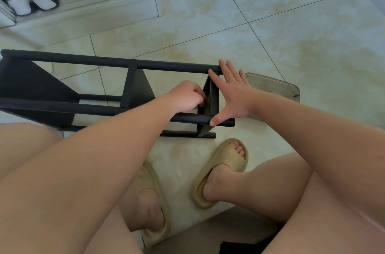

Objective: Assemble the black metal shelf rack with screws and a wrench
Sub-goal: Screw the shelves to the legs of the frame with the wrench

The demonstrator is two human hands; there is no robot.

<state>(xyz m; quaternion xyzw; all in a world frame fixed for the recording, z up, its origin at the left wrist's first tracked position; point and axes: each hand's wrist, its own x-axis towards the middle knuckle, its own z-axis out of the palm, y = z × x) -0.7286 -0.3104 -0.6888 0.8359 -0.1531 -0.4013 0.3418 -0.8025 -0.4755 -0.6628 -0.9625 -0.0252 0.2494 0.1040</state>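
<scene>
on my feet, thick tan foam slides: left slide, right slide with one wide band and an open toe. arms and legs bare.

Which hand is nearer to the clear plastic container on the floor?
Right. The right hand spreads flat against the end of the black rack, just beside the container. The left hand curls at the end panel, on its far side.

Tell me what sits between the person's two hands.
In the head view, the end panel of the black rack stands edge-on between them, with the left hand on one side and the flat right hand on the other.
</scene>
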